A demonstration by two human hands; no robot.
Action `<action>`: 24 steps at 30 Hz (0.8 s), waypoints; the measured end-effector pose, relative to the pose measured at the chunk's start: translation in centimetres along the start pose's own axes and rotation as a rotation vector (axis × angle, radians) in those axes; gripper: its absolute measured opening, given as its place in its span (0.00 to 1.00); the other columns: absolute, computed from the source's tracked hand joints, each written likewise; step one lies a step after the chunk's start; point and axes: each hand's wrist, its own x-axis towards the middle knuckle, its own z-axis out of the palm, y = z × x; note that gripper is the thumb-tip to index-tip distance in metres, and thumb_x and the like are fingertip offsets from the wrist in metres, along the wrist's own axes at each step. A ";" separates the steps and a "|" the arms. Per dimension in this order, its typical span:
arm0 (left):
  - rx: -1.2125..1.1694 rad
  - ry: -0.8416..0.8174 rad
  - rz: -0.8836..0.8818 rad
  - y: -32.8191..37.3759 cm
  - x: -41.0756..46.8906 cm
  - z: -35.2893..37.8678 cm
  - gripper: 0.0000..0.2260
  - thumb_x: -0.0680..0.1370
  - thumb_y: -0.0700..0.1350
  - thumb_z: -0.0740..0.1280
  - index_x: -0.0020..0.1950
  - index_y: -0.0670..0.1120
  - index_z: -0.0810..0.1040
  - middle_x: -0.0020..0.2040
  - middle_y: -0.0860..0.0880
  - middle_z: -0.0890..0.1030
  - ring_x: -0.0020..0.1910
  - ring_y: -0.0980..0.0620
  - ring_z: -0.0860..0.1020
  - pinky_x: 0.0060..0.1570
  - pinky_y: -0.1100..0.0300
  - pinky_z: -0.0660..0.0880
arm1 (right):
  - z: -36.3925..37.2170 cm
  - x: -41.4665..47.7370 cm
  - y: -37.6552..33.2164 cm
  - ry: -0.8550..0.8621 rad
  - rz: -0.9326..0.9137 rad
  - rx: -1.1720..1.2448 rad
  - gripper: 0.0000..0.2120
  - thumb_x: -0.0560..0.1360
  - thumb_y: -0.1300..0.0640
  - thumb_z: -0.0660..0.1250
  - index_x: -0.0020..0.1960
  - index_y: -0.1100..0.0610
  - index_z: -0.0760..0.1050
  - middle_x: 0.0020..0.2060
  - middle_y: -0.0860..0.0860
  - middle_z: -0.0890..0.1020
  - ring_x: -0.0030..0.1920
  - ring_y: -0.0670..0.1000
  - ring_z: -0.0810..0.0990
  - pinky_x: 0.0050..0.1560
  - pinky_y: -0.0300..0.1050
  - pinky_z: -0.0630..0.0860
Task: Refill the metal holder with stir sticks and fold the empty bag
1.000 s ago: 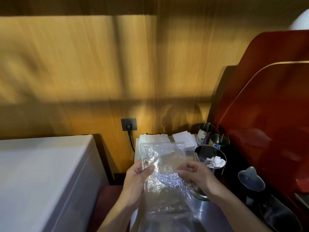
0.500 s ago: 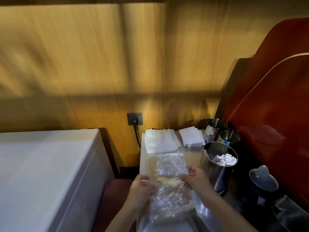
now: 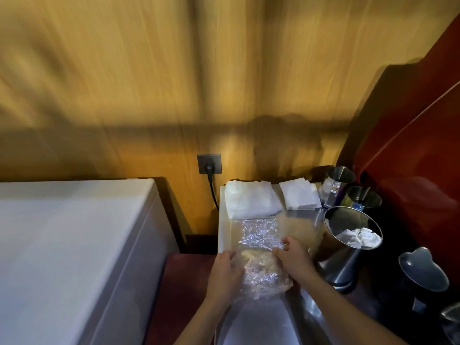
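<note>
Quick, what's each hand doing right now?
Left hand: closed on the left edge of the clear plastic bag.
Right hand: pinching the same bag, on the counter.

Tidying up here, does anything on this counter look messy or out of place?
Only the clear plastic bag: crumpled and half-folded under the left hand and right hand. Crumpled white paper sits in the big metal cup. Nothing looks spilled.

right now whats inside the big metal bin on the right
Crumpled white paper lies against the near wall of the bin. The bin's floor and anything beneath the paper are in shadow or covered, so more contents cannot be told.
</note>
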 end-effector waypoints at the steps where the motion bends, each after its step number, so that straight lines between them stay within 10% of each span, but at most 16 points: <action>1: 0.060 0.001 0.028 -0.1 0.2 0.1 0.17 0.73 0.38 0.63 0.62 0.42 0.72 0.57 0.43 0.76 0.55 0.45 0.76 0.56 0.49 0.74 | 0.1 0.3 0.1 0.000 -0.006 -0.042 0.05 0.71 0.58 0.68 0.43 0.55 0.71 0.31 0.51 0.77 0.33 0.52 0.76 0.37 0.46 0.72; 12: 0.493 -0.048 0.267 -2.6 2.1 0.3 0.13 0.75 0.46 0.61 0.57 0.42 0.72 0.58 0.43 0.74 0.55 0.43 0.72 0.56 0.50 0.69 | 0.8 1.5 0.4 -0.019 -0.007 -0.307 0.10 0.69 0.59 0.64 0.33 0.52 0.64 0.32 0.49 0.75 0.37 0.55 0.74 0.38 0.46 0.68; 16: 0.502 -0.031 0.309 -2.9 2.3 -0.1 0.16 0.77 0.50 0.61 0.62 0.44 0.71 0.63 0.47 0.73 0.59 0.45 0.71 0.58 0.53 0.68 | 0.4 1.3 0.1 0.049 -0.072 -0.459 0.02 0.70 0.60 0.62 0.43 0.57 0.70 0.47 0.58 0.78 0.49 0.60 0.76 0.44 0.47 0.69; 24: 0.457 0.066 0.447 0.2 3.2 -2.8 0.23 0.77 0.58 0.59 0.69 0.48 0.66 0.68 0.49 0.72 0.66 0.50 0.68 0.63 0.56 0.65 | -0.9 1.2 -3.7 0.063 -0.242 -0.580 0.21 0.74 0.52 0.64 0.64 0.59 0.68 0.66 0.56 0.70 0.63 0.57 0.69 0.61 0.51 0.66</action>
